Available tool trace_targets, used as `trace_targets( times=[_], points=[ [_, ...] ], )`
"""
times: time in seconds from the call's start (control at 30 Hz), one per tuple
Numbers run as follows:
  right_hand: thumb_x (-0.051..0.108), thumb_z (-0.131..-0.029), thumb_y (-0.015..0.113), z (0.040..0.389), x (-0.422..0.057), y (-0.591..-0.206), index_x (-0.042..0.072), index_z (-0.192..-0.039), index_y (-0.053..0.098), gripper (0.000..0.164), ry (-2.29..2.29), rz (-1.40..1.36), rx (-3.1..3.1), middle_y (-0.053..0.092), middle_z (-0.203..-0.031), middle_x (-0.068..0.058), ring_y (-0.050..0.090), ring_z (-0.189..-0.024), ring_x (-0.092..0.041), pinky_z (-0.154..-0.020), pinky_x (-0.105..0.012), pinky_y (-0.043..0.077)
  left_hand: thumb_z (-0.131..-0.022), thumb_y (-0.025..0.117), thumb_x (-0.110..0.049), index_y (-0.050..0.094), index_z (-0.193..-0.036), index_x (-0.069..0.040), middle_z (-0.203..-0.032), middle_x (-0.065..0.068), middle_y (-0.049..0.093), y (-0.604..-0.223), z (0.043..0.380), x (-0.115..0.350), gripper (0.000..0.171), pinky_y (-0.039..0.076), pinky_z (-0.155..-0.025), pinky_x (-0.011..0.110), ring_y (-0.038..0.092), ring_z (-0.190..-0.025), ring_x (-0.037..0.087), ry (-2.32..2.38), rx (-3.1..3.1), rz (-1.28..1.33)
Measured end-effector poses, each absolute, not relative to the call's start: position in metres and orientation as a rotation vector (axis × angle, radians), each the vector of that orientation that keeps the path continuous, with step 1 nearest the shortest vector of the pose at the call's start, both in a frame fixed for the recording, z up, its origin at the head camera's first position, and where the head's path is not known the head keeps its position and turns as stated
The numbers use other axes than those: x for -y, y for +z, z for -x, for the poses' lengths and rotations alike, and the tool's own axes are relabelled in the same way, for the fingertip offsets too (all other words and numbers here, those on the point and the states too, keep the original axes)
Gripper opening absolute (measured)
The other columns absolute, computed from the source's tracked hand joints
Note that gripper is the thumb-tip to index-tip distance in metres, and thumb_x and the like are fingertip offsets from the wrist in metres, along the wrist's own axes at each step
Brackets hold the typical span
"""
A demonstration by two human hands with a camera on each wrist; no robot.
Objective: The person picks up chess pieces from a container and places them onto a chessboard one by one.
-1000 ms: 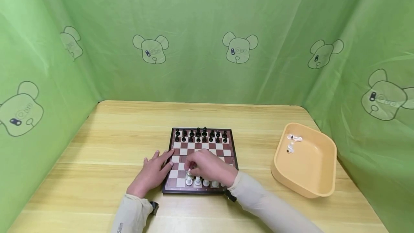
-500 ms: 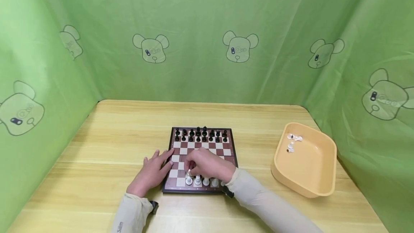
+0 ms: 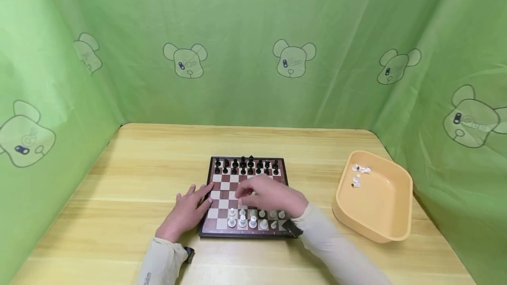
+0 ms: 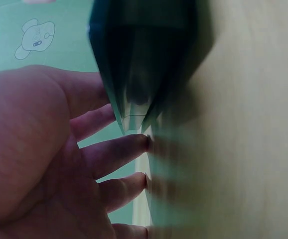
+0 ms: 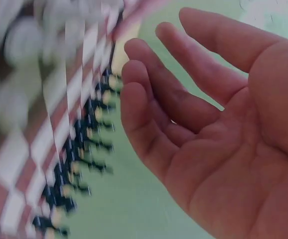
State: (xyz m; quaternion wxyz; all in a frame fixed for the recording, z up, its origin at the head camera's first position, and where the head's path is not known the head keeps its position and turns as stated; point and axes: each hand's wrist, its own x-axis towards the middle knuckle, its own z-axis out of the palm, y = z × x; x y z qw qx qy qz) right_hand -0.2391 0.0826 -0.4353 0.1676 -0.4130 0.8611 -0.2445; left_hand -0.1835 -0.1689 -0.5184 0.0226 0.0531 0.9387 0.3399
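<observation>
A chessboard [image 3: 224, 203] with red-brown and white squares lies on the table. Black chess pieces [image 3: 243, 166] stand in two rows along its far side; white chess pieces [image 3: 253, 221] form two rows on the near side. My left hand [image 3: 186, 211] rests by the board's left edge, index finger and thumb touching its border, other fingertips [image 4: 140, 144] on the tabletop. Above the middle of the board hovers my right hand [image 3: 269, 191], fingers loosely bent. In the right wrist view, the thumb and fingers of that hand [image 5: 218, 119] are apart with nothing between them.
To the right stands an orange plastic tub [image 3: 338, 208] with several white pieces [image 3: 356, 180] lying in its far left corner. Green fabric walls [image 3: 237, 91] enclose the table [image 3: 150, 153] at the back and both sides.
My right hand has let go of a white pawn in the second row and moved up, away and slightly right, uncovering more white pieces. The left hand stays put.
</observation>
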Motion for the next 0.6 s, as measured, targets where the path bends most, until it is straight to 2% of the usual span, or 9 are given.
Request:
trace_targets(
  times=[0.23,0.43,0.6],
  points=[
    [0.019,-0.099,0.070,0.247,-0.133,-0.417,0.006,-0.114,0.074,0.020,-0.665,1.063,-2.581,0.075,-0.104,0.000,0.067,-0.089,-0.010,-0.084,-0.030,0.058,-0.108,0.054,-0.026,0.047,-0.157,-0.015,-0.156,0.024,0.045,-0.519,0.182,0.168,0.050,0.002,-0.118,0.076,0.023,-0.152,0.051,1.054,-2.912,-0.158],
    [0.021,-0.100,0.069,0.254,-0.187,-0.397,0.004,-0.115,0.073,0.023,-0.693,0.918,-2.732,0.074,-0.105,-0.002,0.069,-0.097,-0.019,-0.088,-0.040,0.060,-0.108,0.054,-0.026,0.047,-0.157,-0.015,-0.156,0.024,0.044,-0.518,0.182,0.168,0.050,0.002,-0.117,0.076,0.022,-0.152,0.051,1.053,-2.915,-0.159],
    [0.025,-0.101,0.068,0.262,-0.236,-0.383,0.000,-0.117,0.072,0.030,-0.626,0.751,-2.911,0.075,-0.105,-0.009,0.069,-0.093,-0.022,-0.083,-0.046,0.060,-0.108,0.054,-0.026,0.047,-0.157,-0.015,-0.157,0.024,0.044,-0.518,0.182,0.167,0.051,0.002,-0.118,0.075,0.022,-0.152,0.051,1.051,-2.910,-0.160]
  ],
)
